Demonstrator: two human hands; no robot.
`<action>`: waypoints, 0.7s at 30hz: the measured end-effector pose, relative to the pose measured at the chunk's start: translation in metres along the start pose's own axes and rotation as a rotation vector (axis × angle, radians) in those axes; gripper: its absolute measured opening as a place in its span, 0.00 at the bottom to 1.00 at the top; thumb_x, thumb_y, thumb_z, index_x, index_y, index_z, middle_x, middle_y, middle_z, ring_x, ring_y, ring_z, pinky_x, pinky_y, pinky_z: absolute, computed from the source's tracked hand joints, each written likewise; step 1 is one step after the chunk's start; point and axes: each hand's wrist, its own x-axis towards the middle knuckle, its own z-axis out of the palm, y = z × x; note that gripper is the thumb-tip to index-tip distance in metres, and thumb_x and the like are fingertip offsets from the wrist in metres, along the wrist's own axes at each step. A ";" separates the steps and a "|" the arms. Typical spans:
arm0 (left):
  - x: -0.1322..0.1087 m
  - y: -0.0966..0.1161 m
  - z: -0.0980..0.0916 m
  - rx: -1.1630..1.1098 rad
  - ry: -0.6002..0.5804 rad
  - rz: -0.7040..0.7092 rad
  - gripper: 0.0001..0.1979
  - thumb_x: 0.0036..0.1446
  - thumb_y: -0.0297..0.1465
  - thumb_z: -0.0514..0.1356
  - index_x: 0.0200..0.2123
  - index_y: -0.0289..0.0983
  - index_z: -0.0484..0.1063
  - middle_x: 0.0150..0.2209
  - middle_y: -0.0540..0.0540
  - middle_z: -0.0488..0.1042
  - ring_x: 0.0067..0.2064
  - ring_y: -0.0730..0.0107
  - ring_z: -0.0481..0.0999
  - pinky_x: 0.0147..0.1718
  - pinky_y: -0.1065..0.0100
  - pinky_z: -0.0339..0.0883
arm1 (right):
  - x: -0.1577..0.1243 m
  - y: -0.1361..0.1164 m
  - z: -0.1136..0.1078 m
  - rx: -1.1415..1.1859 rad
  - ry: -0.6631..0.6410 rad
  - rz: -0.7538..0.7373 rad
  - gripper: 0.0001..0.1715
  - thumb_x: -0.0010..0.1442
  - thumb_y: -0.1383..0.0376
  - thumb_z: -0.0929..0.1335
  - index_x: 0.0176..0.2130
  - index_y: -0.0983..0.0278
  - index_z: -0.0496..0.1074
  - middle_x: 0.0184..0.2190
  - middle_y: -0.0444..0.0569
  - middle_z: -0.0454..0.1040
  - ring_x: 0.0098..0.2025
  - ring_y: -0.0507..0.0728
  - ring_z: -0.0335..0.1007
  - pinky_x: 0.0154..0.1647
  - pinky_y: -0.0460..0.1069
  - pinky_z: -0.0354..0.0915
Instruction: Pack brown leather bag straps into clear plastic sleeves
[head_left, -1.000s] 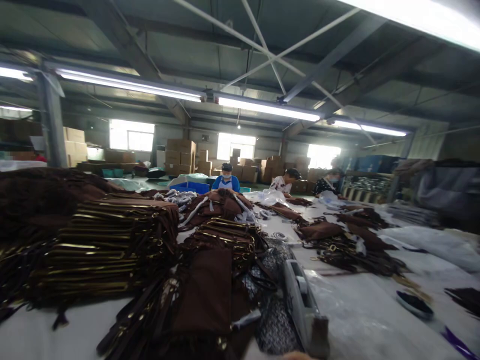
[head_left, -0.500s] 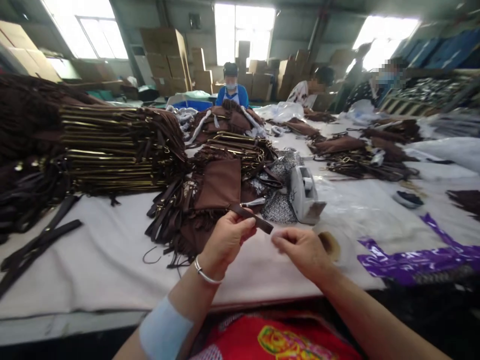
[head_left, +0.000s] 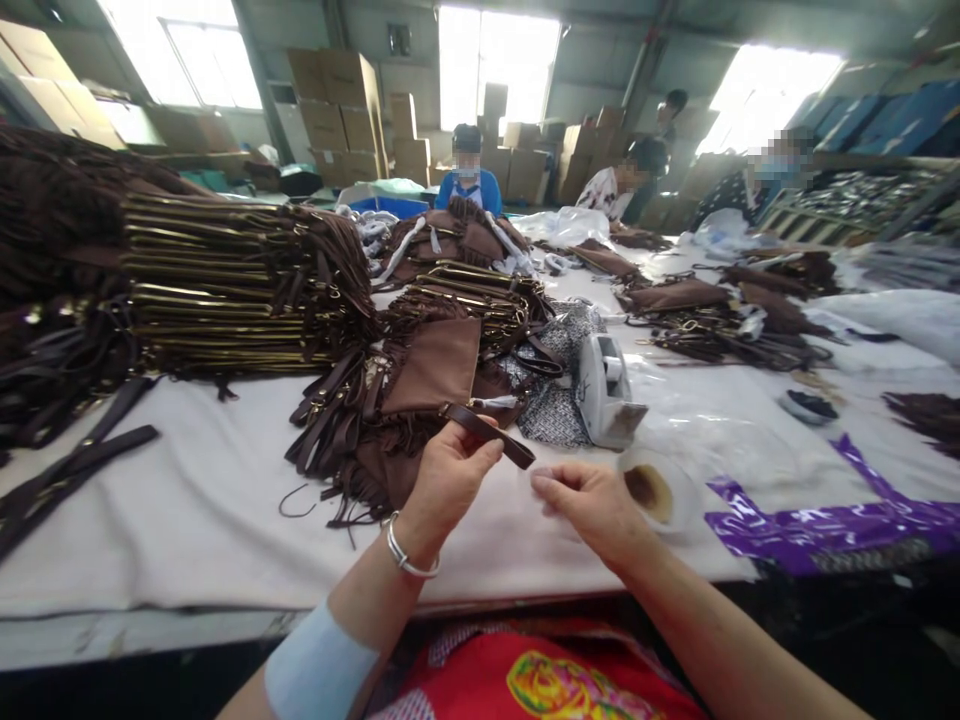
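Note:
My left hand [head_left: 442, 490] pinches a dark brown wrist strap [head_left: 516, 449], whose looped end sticks out to the right. Just beyond that loop, my right hand [head_left: 589, 500] is closed in a pinch, apart from the strap. Whatever its fingertips hold, if anything, is too small to make out. Behind the strap lies a flat brown pouch [head_left: 436, 362] with a zip pull at its lower corner. More brown straps [head_left: 319, 415] and fringe are heaped to the left of the pouch.
A tape dispenser [head_left: 611, 390] and a tape roll [head_left: 649, 492] stand to the right. Stacked brown pouches [head_left: 240, 285] rise at left. Purple plastic [head_left: 840, 530] lies at the right edge. A co-worker in blue [head_left: 469, 187] sits across the table; others are farther right.
The strap in my left hand has turned, so its loop now shows open. My right hand has shifted slightly left and down, and the tape roll behind it is more visible.

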 end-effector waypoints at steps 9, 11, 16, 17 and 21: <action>-0.002 -0.008 -0.001 -0.046 -0.001 0.021 0.13 0.50 0.30 0.68 0.40 0.36 0.74 0.38 0.48 0.78 0.40 0.70 0.75 0.42 0.69 0.68 | 0.003 0.003 0.006 0.150 -0.017 0.028 0.20 0.50 0.52 0.73 0.29 0.68 0.79 0.23 0.47 0.76 0.24 0.51 0.67 0.28 0.47 0.62; -0.003 -0.008 -0.004 -0.037 0.005 0.014 0.14 0.50 0.30 0.68 0.40 0.36 0.74 0.38 0.48 0.78 0.39 0.71 0.75 0.41 0.69 0.68 | 0.003 0.004 0.007 0.196 -0.024 0.044 0.21 0.49 0.51 0.73 0.28 0.68 0.79 0.22 0.46 0.75 0.24 0.50 0.65 0.28 0.46 0.61; -0.004 -0.009 -0.010 0.002 -0.026 0.004 0.13 0.49 0.30 0.69 0.39 0.36 0.75 0.37 0.48 0.77 0.38 0.71 0.75 0.40 0.70 0.69 | 0.004 0.009 0.007 0.207 -0.019 0.037 0.21 0.49 0.52 0.74 0.33 0.67 0.81 0.22 0.45 0.75 0.24 0.50 0.64 0.28 0.46 0.60; -0.004 -0.009 -0.011 0.008 -0.030 -0.001 0.13 0.49 0.30 0.69 0.39 0.36 0.75 0.36 0.48 0.77 0.38 0.71 0.75 0.40 0.70 0.69 | 0.004 0.009 0.007 0.198 -0.021 0.027 0.21 0.49 0.52 0.74 0.34 0.67 0.81 0.23 0.45 0.75 0.24 0.50 0.64 0.28 0.46 0.60; -0.005 -0.006 -0.012 0.022 -0.050 -0.026 0.13 0.48 0.30 0.69 0.38 0.36 0.74 0.35 0.49 0.77 0.38 0.71 0.75 0.40 0.70 0.69 | 0.006 0.009 0.007 0.169 -0.032 0.006 0.20 0.50 0.54 0.74 0.38 0.65 0.81 0.26 0.46 0.78 0.27 0.50 0.65 0.30 0.46 0.60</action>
